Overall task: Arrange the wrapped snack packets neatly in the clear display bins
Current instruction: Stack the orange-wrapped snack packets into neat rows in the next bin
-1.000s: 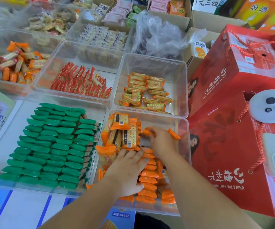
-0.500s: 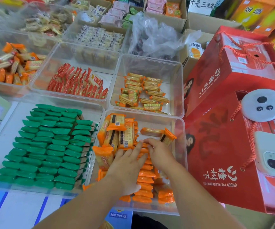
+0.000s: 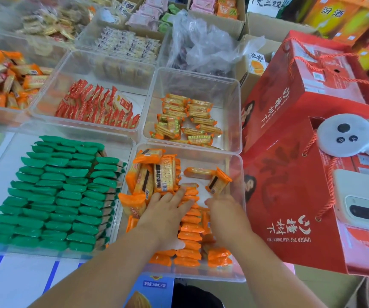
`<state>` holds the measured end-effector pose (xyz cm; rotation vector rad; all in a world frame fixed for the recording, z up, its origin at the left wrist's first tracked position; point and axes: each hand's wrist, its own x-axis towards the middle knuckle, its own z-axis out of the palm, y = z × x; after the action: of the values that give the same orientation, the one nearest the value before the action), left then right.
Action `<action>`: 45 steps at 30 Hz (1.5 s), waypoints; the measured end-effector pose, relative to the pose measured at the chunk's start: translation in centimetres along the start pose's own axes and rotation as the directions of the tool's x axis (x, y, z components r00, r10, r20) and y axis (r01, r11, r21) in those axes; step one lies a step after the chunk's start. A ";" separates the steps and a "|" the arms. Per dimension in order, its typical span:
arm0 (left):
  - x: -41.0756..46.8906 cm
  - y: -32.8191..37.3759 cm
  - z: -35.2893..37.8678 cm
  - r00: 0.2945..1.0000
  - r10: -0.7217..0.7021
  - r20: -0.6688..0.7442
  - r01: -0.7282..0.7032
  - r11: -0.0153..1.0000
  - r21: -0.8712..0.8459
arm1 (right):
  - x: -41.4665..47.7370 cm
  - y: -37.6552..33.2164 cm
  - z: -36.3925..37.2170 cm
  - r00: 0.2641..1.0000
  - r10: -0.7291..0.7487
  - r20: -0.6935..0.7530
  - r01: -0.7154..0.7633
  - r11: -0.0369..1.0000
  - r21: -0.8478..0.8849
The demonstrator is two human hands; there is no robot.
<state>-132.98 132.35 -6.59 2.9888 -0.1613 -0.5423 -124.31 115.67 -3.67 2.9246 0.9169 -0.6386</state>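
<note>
Both my hands are inside the near clear bin, which holds orange wrapped packets. My left hand lies flat, fingers spread, on a row of orange packets standing on edge. My right hand rests palm down on the packets at the row's right side, its fingers curled down; whether it grips one is unclear. An upright cluster of orange packets leans at the bin's far left. Two loose orange packets lie on the bin floor beyond my right hand.
A bin of tidy green packets sits to the left. Behind are bins of yellow-green packets and red packets. A red gift box stands against the right side, with a white controller and a phone on it.
My right hand has drawn back from the far end of the bin toward me, leaving two loose packets there. My left hand has slid forward along the row.
</note>
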 end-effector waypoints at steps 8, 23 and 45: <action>-0.1 -0.2 0.4 1.000 -0.001 -0.029 0.001 1.000 -0.019 | -1.0 -0.5 0.6 0.987 -0.039 0.155 0.059 0.990 -0.127; -0.1 -0.3 0.7 0.999 0.014 -0.034 -0.014 1.000 -0.012 | -1.3 -1.0 -0.6 0.945 0.012 0.328 0.013 0.997 -0.074; -0.2 -0.3 0.3 1.000 0.014 -0.024 -0.015 0.997 -0.069 | 7.0 -1.8 -2.8 0.997 0.055 -0.049 -0.035 0.939 0.343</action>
<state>-133.25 132.67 -6.86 2.9231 -0.1585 -0.5004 -119.07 121.32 -3.61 3.2738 0.8126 -0.7875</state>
